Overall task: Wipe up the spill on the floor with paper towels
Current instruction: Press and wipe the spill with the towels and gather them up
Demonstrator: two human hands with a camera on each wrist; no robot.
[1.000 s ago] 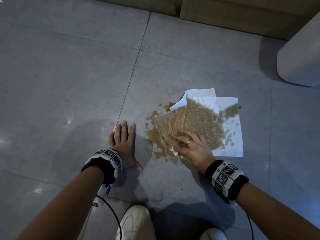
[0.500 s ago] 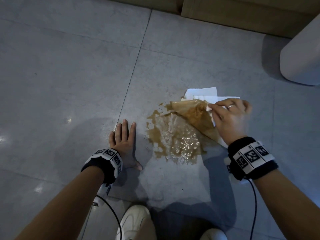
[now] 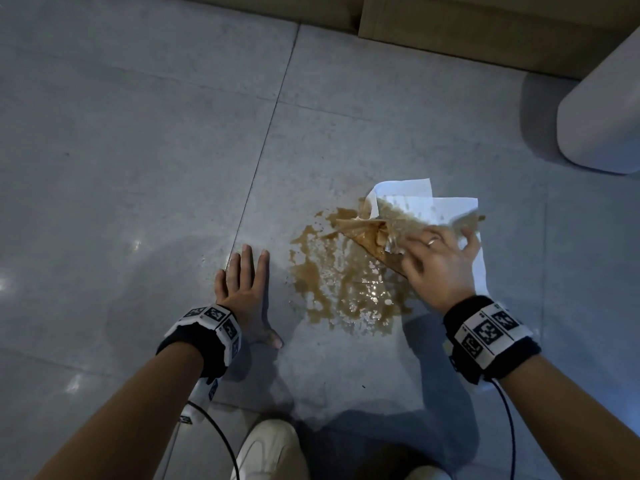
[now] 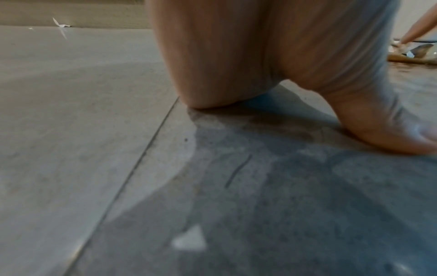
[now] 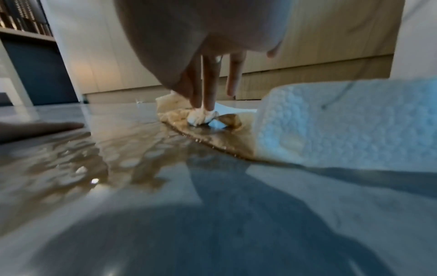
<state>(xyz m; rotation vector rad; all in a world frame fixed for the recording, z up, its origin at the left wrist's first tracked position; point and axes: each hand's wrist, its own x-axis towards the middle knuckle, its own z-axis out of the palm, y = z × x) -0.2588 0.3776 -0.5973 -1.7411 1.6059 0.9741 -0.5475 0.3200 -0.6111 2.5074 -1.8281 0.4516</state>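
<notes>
A brown spill [image 3: 332, 285] spreads over the grey floor tile [image 3: 138, 150] and shines wet in the right wrist view [image 5: 71, 158]. At its far right edge lie white paper towels [image 3: 450, 206], partly soaked brown, with one soaked flap folded over. My right hand [image 3: 440, 268] is on them; thumb and fingertips [image 5: 209, 89] meet on a bunched wad of towel [image 5: 201, 116]. A dry raised towel edge [image 5: 343, 121] is nearer the wrist. My left hand [image 3: 242, 282] lies flat on the floor left of the spill, its fingers straight, holding nothing [image 4: 260, 46].
A white rounded object [image 3: 602, 109] stands at the far right. A wooden cabinet base [image 3: 450, 29] runs along the back. My pale shoe [image 3: 273, 452] and a wrist cable [image 3: 221, 434] are near the bottom edge. A tile joint [image 3: 263, 161] runs left of the spill.
My right hand took the soaked towel's near corner and folded it up and to the right, uncovering the puddle. It now holds the wad down. The left hand has not moved.
</notes>
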